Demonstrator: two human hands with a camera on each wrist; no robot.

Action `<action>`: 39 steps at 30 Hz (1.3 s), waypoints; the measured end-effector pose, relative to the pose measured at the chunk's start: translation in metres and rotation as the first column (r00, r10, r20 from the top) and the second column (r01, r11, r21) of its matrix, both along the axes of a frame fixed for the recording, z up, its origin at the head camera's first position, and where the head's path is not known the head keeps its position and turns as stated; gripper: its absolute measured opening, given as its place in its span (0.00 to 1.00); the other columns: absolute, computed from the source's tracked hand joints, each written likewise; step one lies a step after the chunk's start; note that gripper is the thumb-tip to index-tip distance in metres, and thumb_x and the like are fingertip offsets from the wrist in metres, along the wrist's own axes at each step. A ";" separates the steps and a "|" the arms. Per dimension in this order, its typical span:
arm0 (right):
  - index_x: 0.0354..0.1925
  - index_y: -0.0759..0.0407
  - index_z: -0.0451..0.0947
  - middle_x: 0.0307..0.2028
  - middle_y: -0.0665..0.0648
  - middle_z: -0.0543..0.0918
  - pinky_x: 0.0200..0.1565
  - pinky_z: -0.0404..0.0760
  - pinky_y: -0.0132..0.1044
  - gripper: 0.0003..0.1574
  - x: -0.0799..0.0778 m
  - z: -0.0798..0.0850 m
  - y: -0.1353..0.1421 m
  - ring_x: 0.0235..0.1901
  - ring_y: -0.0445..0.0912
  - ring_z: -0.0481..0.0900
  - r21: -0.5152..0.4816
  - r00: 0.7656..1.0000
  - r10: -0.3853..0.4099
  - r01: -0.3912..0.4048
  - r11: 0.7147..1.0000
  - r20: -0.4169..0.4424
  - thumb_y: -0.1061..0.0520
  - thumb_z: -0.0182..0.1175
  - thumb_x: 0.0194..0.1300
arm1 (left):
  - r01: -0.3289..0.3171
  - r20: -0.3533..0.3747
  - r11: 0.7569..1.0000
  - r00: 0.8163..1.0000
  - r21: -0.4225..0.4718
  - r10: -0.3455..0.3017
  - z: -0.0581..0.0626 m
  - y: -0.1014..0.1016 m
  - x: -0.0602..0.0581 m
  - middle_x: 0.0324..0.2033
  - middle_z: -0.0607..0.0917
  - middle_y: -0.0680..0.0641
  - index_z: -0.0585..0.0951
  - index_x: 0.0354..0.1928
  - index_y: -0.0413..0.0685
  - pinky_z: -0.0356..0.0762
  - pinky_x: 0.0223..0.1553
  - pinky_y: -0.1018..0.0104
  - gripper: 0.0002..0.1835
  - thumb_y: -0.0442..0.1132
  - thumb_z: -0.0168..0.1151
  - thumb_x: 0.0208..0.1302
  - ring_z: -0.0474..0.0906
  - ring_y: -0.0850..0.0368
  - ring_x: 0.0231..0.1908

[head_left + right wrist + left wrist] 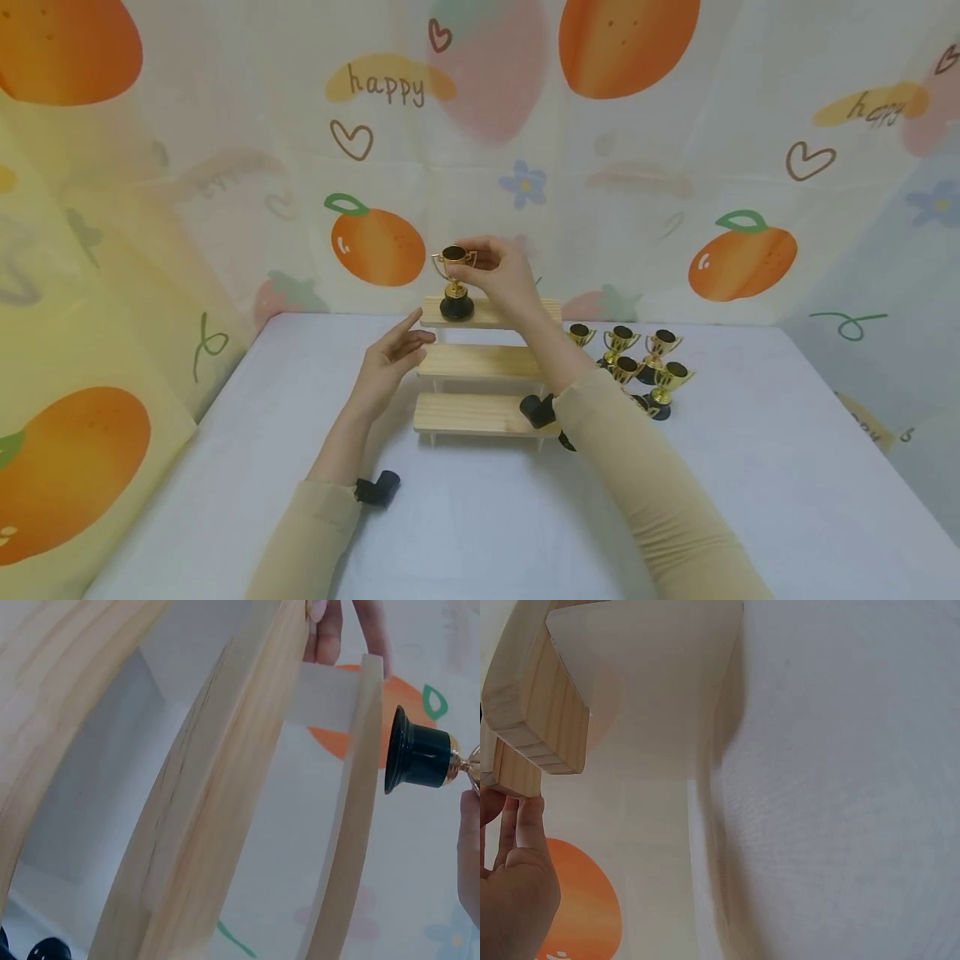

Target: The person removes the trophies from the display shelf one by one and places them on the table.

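A small gold trophy cup with a black base stands upright in my right hand, pinched by the thumb and fingers at the cup. In the right wrist view its black base is close over the top board of a three-step wooden shelf, at the left end. My left hand is beside the shelf's left side, with its fingertips right at the end of a board in the left wrist view. Below are the middle board and the bottom board.
Several more gold trophies stand in a group to the right of the shelf, partly hidden by my right sleeve. A white cloth covers the table. Behind it hangs a fruit-patterned curtain.
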State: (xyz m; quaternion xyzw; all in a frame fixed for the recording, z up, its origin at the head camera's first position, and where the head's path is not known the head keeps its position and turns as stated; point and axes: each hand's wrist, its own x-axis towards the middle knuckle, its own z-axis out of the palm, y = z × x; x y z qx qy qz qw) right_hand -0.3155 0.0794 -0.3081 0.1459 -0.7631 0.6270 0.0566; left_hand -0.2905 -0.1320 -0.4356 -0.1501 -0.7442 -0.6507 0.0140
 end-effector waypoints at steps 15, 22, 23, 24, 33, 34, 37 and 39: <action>0.57 0.52 0.79 0.43 0.44 0.83 0.57 0.78 0.38 0.27 0.013 0.008 0.061 0.46 0.40 0.81 -0.024 0.999 -0.041 0.041 0.999 0.018 0.53 0.71 0.59 | -0.003 -0.014 1.000 1.000 0.026 0.003 -0.003 -0.004 0.002 0.51 0.82 0.47 0.65 0.73 0.63 0.75 0.55 0.82 0.33 0.32 0.58 0.70 0.78 0.68 0.53; 0.59 0.52 0.78 0.41 0.40 0.82 0.54 0.79 0.31 0.28 0.026 0.013 0.102 0.45 0.36 0.82 0.003 0.996 -0.089 0.089 0.996 0.003 0.52 0.70 0.61 | 0.014 -0.017 1.000 1.000 0.013 -0.013 -0.001 -0.003 0.001 0.56 0.80 0.38 0.64 0.74 0.65 0.74 0.56 0.81 0.33 0.34 0.58 0.71 0.77 0.64 0.57; 0.59 0.52 0.77 0.41 0.40 0.82 0.53 0.79 0.29 0.27 0.029 0.012 0.107 0.45 0.36 0.82 0.000 0.996 -0.094 0.094 0.996 0.002 0.53 0.69 0.61 | 0.016 -0.017 1.000 1.000 0.015 -0.016 0.000 -0.003 0.001 0.57 0.80 0.37 0.64 0.74 0.65 0.74 0.56 0.81 0.33 0.34 0.58 0.71 0.77 0.63 0.57; 0.59 0.52 0.77 0.41 0.39 0.82 0.53 0.79 0.28 0.27 0.031 0.012 0.113 0.45 0.35 0.82 -0.001 0.995 -0.104 0.104 0.995 0.001 0.53 0.69 0.61 | 0.019 -0.018 1.000 1.000 0.015 -0.018 0.000 -0.003 0.001 0.57 0.80 0.37 0.64 0.74 0.65 0.74 0.56 0.81 0.33 0.34 0.58 0.71 0.77 0.62 0.58; 0.58 0.51 0.79 0.40 0.39 0.84 0.49 0.79 0.22 0.27 0.051 0.004 0.156 0.43 0.34 0.82 -0.048 0.986 -0.168 0.169 0.984 0.021 0.54 0.70 0.60 | 0.021 -0.023 1.000 1.000 0.008 -0.021 0.001 -0.002 0.001 0.57 0.79 0.35 0.64 0.74 0.64 0.74 0.56 0.82 0.33 0.34 0.57 0.71 0.77 0.65 0.56; 0.58 0.51 0.79 0.40 0.39 0.84 0.49 0.79 0.21 0.27 0.053 0.003 0.160 0.43 0.34 0.82 -0.054 0.986 -0.167 0.168 0.984 0.022 0.54 0.70 0.60 | 0.020 -0.022 1.000 1.000 0.009 -0.019 0.000 -0.002 0.001 0.57 0.79 0.35 0.64 0.74 0.64 0.74 0.56 0.82 0.33 0.33 0.57 0.71 0.77 0.65 0.56; 0.57 0.51 0.79 0.39 0.39 0.84 0.48 0.79 0.20 0.26 0.059 0.001 0.171 0.41 0.34 0.82 -0.026 0.981 -0.192 0.193 0.981 0.026 0.53 0.70 0.60 | 0.018 -0.021 1.000 1.000 0.010 -0.018 0.000 -0.002 0.001 0.57 0.79 0.34 0.64 0.74 0.64 0.73 0.56 0.82 0.33 0.33 0.57 0.71 0.77 0.63 0.56; 0.57 0.50 0.79 0.38 0.38 0.83 0.47 0.79 0.20 0.26 0.064 -0.002 0.177 0.40 0.34 0.81 0.017 0.974 -0.225 0.225 0.974 0.031 0.52 0.70 0.61 | 0.020 -0.017 1.000 1.000 0.008 -0.020 0.000 -0.002 0.001 0.57 0.79 0.34 0.64 0.74 0.64 0.73 0.56 0.82 0.33 0.33 0.57 0.71 0.77 0.60 0.58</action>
